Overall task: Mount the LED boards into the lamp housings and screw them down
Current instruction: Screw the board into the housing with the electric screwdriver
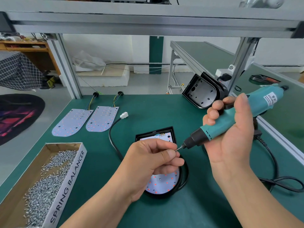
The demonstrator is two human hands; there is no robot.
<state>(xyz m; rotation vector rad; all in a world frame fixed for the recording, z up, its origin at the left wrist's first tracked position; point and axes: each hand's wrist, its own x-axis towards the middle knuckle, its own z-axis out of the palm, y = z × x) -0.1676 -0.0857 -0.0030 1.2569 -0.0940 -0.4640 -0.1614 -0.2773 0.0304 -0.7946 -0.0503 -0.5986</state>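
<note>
Head view, single frame. The left hand (pixel 154 155) is curled, thumb and forefinger pinching a small screw (pixel 177 149); the other fingers are folded into the palm. The screw meets the bit tip of the electric screwdriver (pixel 238 119), which I see the right hand (pixel 230 132) gripping round its teal body, palm turned toward the camera, bit pointing down and left. Both are held in the air above the work.

Under the left hand a black lamp housing (pixel 154 130) lies flat on the green table (pixel 148 112), open side up. An LED board (pixel 164 183) is seated inside it, rounded end toward me; the hand covers the board's middle. One seated screw head (pixel 159 179) shows near the rounded end.

Two spare LED boards (pixel 71 122) lie side by side at far left on the table, apart from the housing, with coloured wires running from their far ends. A second housing (pixel 202 91), with no board in it, is propped up at the far right edge, its open side facing me.

A cardboard box (pixel 69 183) marked SPRING BALANCER sits at near left, holding a heap of loose screws (pixel 46 186). A black cable (pixel 113 139) with a white connector (pixel 124 115) runs from between the boards and the housing toward the left hand, then passes behind it
</note>
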